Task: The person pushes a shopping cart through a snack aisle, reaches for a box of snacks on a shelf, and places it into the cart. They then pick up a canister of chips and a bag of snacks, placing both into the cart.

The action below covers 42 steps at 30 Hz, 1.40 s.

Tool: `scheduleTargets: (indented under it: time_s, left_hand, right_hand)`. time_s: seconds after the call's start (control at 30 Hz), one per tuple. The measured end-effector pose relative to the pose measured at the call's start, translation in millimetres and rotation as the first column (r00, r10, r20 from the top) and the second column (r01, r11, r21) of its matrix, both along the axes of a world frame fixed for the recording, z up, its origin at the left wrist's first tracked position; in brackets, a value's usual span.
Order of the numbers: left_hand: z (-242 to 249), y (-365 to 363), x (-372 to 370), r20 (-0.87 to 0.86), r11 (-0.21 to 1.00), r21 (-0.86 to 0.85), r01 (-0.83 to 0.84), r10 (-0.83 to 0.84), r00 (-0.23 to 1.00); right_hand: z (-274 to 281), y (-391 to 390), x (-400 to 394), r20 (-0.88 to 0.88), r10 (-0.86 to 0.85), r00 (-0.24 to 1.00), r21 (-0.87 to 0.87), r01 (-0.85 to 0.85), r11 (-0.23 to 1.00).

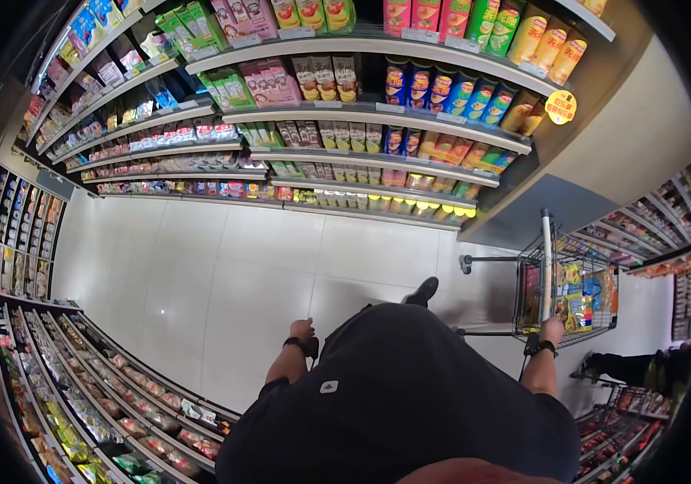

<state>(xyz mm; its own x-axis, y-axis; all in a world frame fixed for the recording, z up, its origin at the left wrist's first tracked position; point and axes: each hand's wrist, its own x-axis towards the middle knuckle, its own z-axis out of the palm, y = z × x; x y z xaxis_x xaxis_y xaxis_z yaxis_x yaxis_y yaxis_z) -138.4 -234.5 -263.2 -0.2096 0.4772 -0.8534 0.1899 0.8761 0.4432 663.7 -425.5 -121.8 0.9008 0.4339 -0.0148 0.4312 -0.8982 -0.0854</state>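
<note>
My right hand (552, 329) is wrapped around the near end of the pale handle bar (546, 262) of a shopping cart (528, 282). A dark band is on that wrist. Inside the wire basket lie several bright packages, among them a yellow packet (578, 313). My left hand (302, 329) hangs beside my body over the floor, its fingers curled in, with nothing visible in them. It also has a dark band at the wrist and touches no shelf.
Shelves of tall snack canisters (440, 89) and boxed snacks (269, 85) stand across from me. Racks of bagged goods (112, 395) line the lower left. A pale tiled floor (176, 274) lies between. At right are another person's dark-clothed legs (624, 367) and a second cart (636, 401).
</note>
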Motion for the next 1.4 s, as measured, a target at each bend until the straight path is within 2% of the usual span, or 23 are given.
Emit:
scheduleTargets:
  time_s: [0.23, 0.33, 0.4, 0.43, 0.47, 0.5, 0.53, 0.57, 0.6, 0.63, 0.73, 0.8, 0.83, 0.87, 0.9, 0.97, 1.03, 1.13, 1.2, 1.23, 1.3, 1.33, 1.4]
  left_hand:
    - [2.4, -4.3, 11.0, 0.053, 0.988, -0.076, 0.135, -0.131, 0.990]
    - [-12.0, 1.4, -12.0, 0.063, 0.994, -0.068, 0.091, -0.086, 0.994]
    - [-63.8, -0.7, -42.0, -0.100, 0.876, 0.103, 0.471, -0.462, 0.881]
    - [-72.0, -1.4, -47.9, -0.124, 0.873, 0.117, 0.474, -0.461, 0.879]
    - [-61.1, -0.2, -46.9, -0.053, 0.928, 0.054, 0.368, -0.366, 0.929]
    - [-71.5, -2.8, -58.6, -0.134, 0.843, 0.167, 0.510, -0.494, 0.859]
    - [-60.7, 0.8, -56.5, -0.379, 0.547, 0.097, 0.832, -0.752, 0.539]
    - [-60.6, -0.3, -50.5, -0.407, 0.519, 0.033, 0.854, -0.774, 0.486]
    - [-68.2, -4.0, -52.0, -0.104, 0.776, 0.157, 0.611, -0.602, 0.791]
    - [-36.5, -5.7, -29.9, 0.037, 0.961, 0.000, 0.277, -0.277, 0.960]
    - [-6.1, -16.7, -19.8, 0.017, 0.906, 0.064, 0.419, -0.421, 0.907]
    - [5.4, -19.0, -17.0, -0.246, 0.627, 0.218, 0.748, -0.706, 0.664]
    - [-1.0, -16.9, -20.6, -0.506, 0.238, 0.089, 0.967, -0.826, 0.249]
    - [-15.8, -18.8, -25.2, -0.581, 0.171, 0.049, 0.984, -0.797, 0.167]
    - [-34.3, -26.1, -37.2, -0.616, 0.169, 0.186, 0.968, -0.748, 0.249]
    - [-28.9, -26.1, -39.5, -0.629, 0.102, 0.158, 0.982, -0.756, 0.179]
    - [-24.3, -35.3, -41.6, -0.410, 0.535, 0.138, 0.834, -0.736, 0.539]
    - [-27.1, -23.4, -39.4, -0.530, 0.440, 0.046, 0.897, -0.750, 0.395]
    - [-9.1, -29.0, -40.5, -0.369, 0.672, 0.088, 0.735, -0.664, 0.651]
    - [-9.8, -29.0, -44.2, -0.372, 0.673, 0.082, 0.735, -0.663, 0.649]
    - [-10.4, -23.0, -42.4, -0.516, 0.380, 0.077, 0.922, -0.776, 0.362]
    - [-10.0, -24.1, -42.6, -0.517, 0.388, 0.074, 0.919, -0.773, 0.368]
    - [-6.3, -19.7, -39.1, -0.561, 0.193, 0.088, 0.977, -0.801, 0.209]
  right_hand:
    - [-10.1, 3.0, 8.9, 0.092, 0.157, 0.983, -0.103, -0.147, 0.984]
    - [0.2, 3.5, -3.8, 0.070, 0.052, 0.996, -0.027, -0.051, 0.998]
    - [11.4, 13.7, -13.8, 0.037, -0.034, 0.999, 0.058, 0.032, 0.998]
    - [12.2, 16.9, -14.5, 0.031, -0.071, 0.997, 0.101, 0.068, 0.993]
    - [14.4, 18.8, -15.2, 0.042, -0.022, 0.999, 0.030, 0.021, 0.999]
    - [22.3, 17.7, -17.3, 0.054, 0.018, 0.998, -0.042, -0.016, 0.999]
    - [20.2, 20.9, -16.1, 0.027, 0.014, 1.000, -0.030, -0.013, 0.999]
    - [20.0, 22.4, -18.4, -0.016, -0.053, 0.998, 0.042, 0.054, 0.998]
    - [28.1, 28.2, -28.2, -0.048, -0.157, 0.986, 0.141, 0.162, 0.977]
    - [40.9, 35.9, -41.4, -0.094, -0.252, 0.963, 0.232, 0.267, 0.935]
    - [63.2, 41.3, -57.6, -0.158, -0.253, 0.955, 0.256, 0.287, 0.923]
    - [69.1, 43.2, -65.5, -0.144, -0.273, 0.951, 0.285, 0.304, 0.909]
    - [56.6, 44.0, -59.3, -0.121, -0.246, 0.962, 0.281, 0.271, 0.921]
    - [45.2, 43.6, -52.9, -0.129, -0.267, 0.955, 0.303, 0.295, 0.906]
    - [10.0, 34.3, -24.8, -0.094, -0.140, 0.986, 0.201, 0.156, 0.967]
    - [41.5, 36.4, -50.4, -0.118, -0.232, 0.966, 0.286, 0.257, 0.923]
    - [55.0, 40.7, -61.6, -0.156, -0.273, 0.949, 0.294, 0.308, 0.905]
    - [63.7, 46.4, -72.7, -0.185, -0.321, 0.929, 0.362, 0.368, 0.857]
    - [82.6, 47.2, -79.5, -0.201, -0.348, 0.916, 0.338, 0.398, 0.853]
    - [82.7, 48.3, -81.6, -0.213, -0.362, 0.907, 0.317, 0.415, 0.853]
    - [75.9, 47.2, -78.6, -0.203, -0.328, 0.922, 0.325, 0.380, 0.866]
    - [75.2, 46.4, -78.3, -0.195, -0.307, 0.931, 0.313, 0.356, 0.880]
    - [59.1, 43.2, -67.7, -0.183, -0.288, 0.940, 0.304, 0.333, 0.892]
